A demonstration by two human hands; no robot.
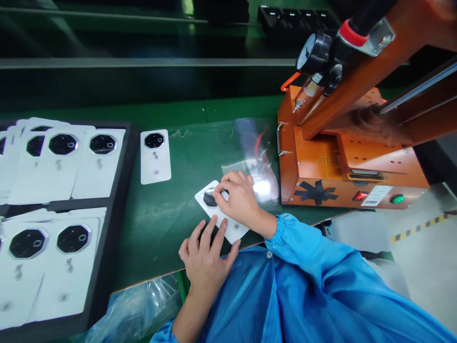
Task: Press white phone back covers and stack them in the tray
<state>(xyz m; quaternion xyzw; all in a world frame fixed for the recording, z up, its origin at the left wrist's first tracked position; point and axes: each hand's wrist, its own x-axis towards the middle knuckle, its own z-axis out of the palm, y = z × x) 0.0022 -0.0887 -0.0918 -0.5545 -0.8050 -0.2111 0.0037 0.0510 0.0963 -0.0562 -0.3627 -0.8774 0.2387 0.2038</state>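
A white phone back cover (233,234) with a dark octagonal camera area lies tilted on the green table mat, close to the table's front edge. My right hand (240,199) rests over it, thumb and forefinger pinched together at the camera area; whatever they hold is too small or hidden to make out. Along the cover's lower left edge, my left hand (209,257) touches with its fingers spread. Part of the cover is hidden under both hands. To the left, a second phone back cover (156,164) lies by itself, camera end away from me.
On the left stands a black divided tray (121,190) of overlapping white covers. Clear plastic film (259,162) lies beyond my right hand. An orange press machine (291,166) with a pressure gauge (307,53) occupies the right. A clear plastic bag (143,305) hangs below the table edge.
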